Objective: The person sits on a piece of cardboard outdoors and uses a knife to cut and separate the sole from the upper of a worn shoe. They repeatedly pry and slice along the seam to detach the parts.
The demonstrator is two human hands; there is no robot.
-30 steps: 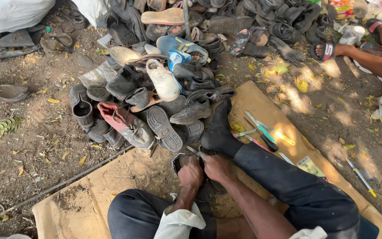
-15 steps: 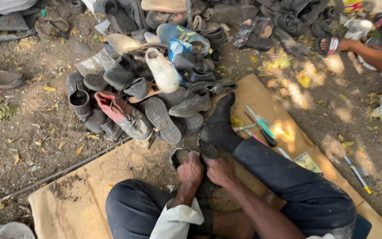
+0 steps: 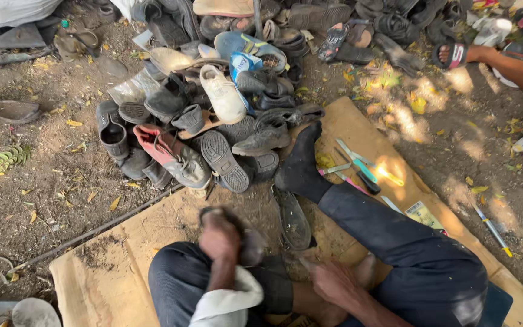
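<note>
I am looking down at an open-air cobbler's pitch on bare ground, not a room. A flattened cardboard sheet (image 3: 122, 266) serves as the work mat, laid straight on dirt strewn with dry leaves. Beyond its far edge lies a heap of worn shoes (image 3: 213, 115), sandals and loose soles, with more footwear further back. On the cardboard's right part lie small hand tools (image 3: 361, 169), and a detached dark sole (image 3: 293, 219) lies near its middle. Dappled sunlight falls to the right of the cardboard.
</note>
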